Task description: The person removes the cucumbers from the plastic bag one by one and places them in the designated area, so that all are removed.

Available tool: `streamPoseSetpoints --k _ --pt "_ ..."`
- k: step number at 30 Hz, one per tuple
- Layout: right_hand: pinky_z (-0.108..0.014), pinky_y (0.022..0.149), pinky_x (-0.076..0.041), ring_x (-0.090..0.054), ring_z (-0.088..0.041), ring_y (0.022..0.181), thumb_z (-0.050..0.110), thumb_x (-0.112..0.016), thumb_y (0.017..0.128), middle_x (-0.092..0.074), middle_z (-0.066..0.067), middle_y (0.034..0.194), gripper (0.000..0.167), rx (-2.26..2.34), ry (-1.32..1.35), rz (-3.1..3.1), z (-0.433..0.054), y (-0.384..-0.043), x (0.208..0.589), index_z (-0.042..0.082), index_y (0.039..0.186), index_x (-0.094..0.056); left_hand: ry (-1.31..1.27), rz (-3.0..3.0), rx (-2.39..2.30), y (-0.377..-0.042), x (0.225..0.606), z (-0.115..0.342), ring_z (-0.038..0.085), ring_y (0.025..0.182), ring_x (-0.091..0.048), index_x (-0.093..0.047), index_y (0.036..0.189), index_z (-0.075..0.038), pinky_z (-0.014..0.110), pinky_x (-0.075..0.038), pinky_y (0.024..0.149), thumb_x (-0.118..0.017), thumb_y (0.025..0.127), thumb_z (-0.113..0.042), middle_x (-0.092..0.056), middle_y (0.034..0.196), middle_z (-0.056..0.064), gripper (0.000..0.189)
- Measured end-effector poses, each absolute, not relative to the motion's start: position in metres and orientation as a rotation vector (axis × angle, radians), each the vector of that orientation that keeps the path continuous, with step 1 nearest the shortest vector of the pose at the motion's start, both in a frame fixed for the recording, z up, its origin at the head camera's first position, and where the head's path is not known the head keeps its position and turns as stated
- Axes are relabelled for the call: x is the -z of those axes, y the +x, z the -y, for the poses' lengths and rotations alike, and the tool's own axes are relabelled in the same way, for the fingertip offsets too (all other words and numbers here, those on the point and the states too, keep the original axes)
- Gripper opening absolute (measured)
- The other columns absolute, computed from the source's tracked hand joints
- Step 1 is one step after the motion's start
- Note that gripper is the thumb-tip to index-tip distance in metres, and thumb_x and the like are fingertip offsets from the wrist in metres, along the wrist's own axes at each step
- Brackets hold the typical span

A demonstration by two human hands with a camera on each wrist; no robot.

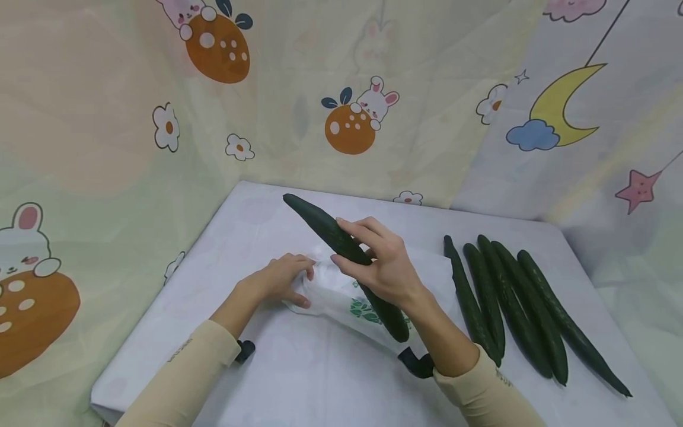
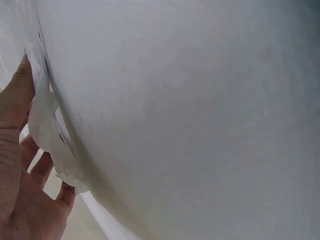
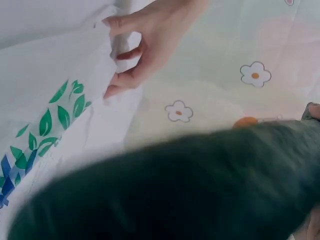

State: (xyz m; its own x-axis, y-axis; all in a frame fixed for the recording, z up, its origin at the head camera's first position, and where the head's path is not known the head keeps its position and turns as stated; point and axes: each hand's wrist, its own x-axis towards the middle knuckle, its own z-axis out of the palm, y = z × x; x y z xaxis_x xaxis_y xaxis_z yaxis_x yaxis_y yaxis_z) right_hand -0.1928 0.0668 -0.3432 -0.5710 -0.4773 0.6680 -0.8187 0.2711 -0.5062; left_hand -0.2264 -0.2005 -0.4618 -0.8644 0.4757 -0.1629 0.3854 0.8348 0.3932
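Observation:
My right hand (image 1: 384,261) grips a dark green cucumber (image 1: 315,219) around its middle, between thumb and fingers. The cucumber slants over a white plastic bag (image 1: 331,290) with a green leaf print. At the bag's left end, my left hand (image 1: 280,279) holds the edge, thumb spread from the fingers. The left wrist view shows the bag's thin, wrinkled edge (image 2: 45,125) between that thumb and the fingers. In the right wrist view the held cucumber (image 3: 175,185) is large and blurred in front, with the left hand (image 3: 155,35) at the bag's edge behind it.
Several more cucumbers (image 1: 512,308) lie side by side on the right of the white-covered table (image 1: 299,379), just right of the bag. A cloth backdrop (image 1: 288,77) printed with rabbits, flowers and a moon hangs behind the table and along its sides.

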Motion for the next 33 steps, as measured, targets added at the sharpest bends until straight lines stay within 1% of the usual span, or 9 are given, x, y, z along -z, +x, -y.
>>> streamPoseSetpoints --k 8,15,19,23,27,33 --pt "-0.028 0.055 -0.056 -0.063 -0.014 0.082 0.009 -0.084 0.080 -0.068 -0.005 0.104 0.055 -1.248 1.123 2.100 -0.071 -0.196 0.334 0.009 0.133 -0.069 0.648 -2.760 -0.520 -0.228 0.463 0.200 0.030 0.142 -0.044 -0.062 0.105 -0.031 0.064 -0.037 0.110 -0.093 0.072 -0.046 -0.051 0.155 0.000 0.048" --pt "-0.031 0.056 -0.056 -0.064 -0.015 0.083 0.009 -0.084 0.079 -0.069 -0.006 0.104 0.055 -1.227 1.054 2.054 -0.077 -0.204 0.332 0.010 0.133 -0.069 0.634 -2.779 -0.546 -0.230 0.455 0.206 0.031 0.142 -0.043 -0.062 0.102 -0.029 0.065 -0.036 0.109 -0.094 0.071 -0.044 -0.050 0.155 0.001 0.047" --pt "-0.027 0.056 -0.055 -0.065 -0.016 0.085 0.009 -0.085 0.079 -0.069 -0.006 0.105 0.056 -1.209 0.989 2.059 -0.089 -0.205 0.335 0.011 0.132 -0.070 0.664 -2.767 -0.557 -0.229 0.454 0.209 0.033 0.141 -0.043 -0.061 0.101 -0.028 0.068 -0.036 0.107 -0.093 0.071 -0.044 -0.051 0.154 0.003 0.047" --pt "-0.021 0.061 -0.056 -0.066 -0.016 0.087 0.007 -0.085 0.078 -0.070 -0.005 0.108 0.056 -1.212 0.904 2.101 -0.108 -0.204 0.338 0.011 0.132 -0.070 0.689 -2.735 -0.558 -0.226 0.457 0.207 0.035 0.141 -0.044 -0.060 0.102 -0.028 0.070 -0.036 0.105 -0.092 0.072 -0.046 -0.049 0.155 0.003 0.047" --pt "-0.017 0.066 -0.056 -0.067 -0.016 0.088 0.007 -0.086 0.079 -0.070 -0.005 0.114 0.056 -1.201 0.829 2.154 -0.123 -0.204 0.337 0.012 0.133 -0.070 0.709 -2.733 -0.533 -0.227 0.462 0.204 0.034 0.141 -0.044 -0.059 0.103 -0.029 0.070 -0.037 0.105 -0.090 0.073 -0.049 -0.047 0.157 0.002 0.047" --pt "-0.014 0.066 -0.054 -0.064 -0.016 0.092 0.007 -0.085 0.080 -0.070 -0.006 0.118 0.058 -1.148 0.800 2.192 -0.143 -0.209 0.336 0.013 0.135 -0.069 0.710 -2.740 -0.502 -0.228 0.462 0.204 0.032 0.142 -0.043 -0.060 0.105 -0.029 0.065 -0.039 0.105 -0.089 0.074 -0.051 -0.046 0.158 0.001 0.048"
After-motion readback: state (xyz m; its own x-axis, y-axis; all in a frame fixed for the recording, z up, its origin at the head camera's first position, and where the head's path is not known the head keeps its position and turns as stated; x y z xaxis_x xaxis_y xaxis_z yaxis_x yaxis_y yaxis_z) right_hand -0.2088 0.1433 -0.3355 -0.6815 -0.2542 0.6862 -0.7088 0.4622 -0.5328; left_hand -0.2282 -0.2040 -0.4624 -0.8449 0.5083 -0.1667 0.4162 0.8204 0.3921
